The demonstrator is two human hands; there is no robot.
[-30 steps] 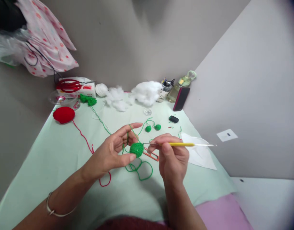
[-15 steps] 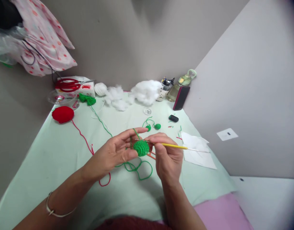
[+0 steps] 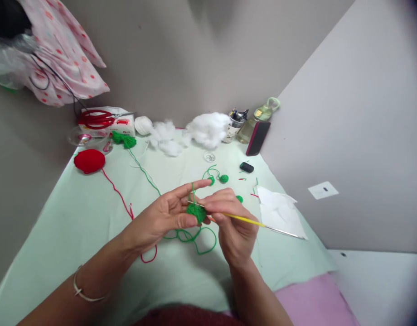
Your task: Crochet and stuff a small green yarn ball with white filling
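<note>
A small green crocheted piece (image 3: 196,213) is held by my left hand (image 3: 164,215), its thumb against the piece's lower left side. Green yarn runs up from the piece over my raised left index finger. My right hand (image 3: 230,222) grips a crochet hook (image 3: 244,219) with a yellow handle; its metal tip lies at the top of the green piece, and the other end points to the lower right. Loose green yarn (image 3: 206,251) curls on the table below the hands. Small green balls (image 3: 224,179) rest beyond my right hand.
Along the back stand white stuffing (image 3: 208,130), a pen cup (image 3: 233,129), a bottle (image 3: 245,131) and a phone (image 3: 258,138). Red yarn (image 3: 89,161), scissors (image 3: 97,119) and green yarn (image 3: 124,139) are at the left. White paper (image 3: 281,213) lies right.
The hook has tilted, its right end now lower. The green piece has turned and shifted slightly left. My right hand has moved a little left, and a green ball now shows behind it.
</note>
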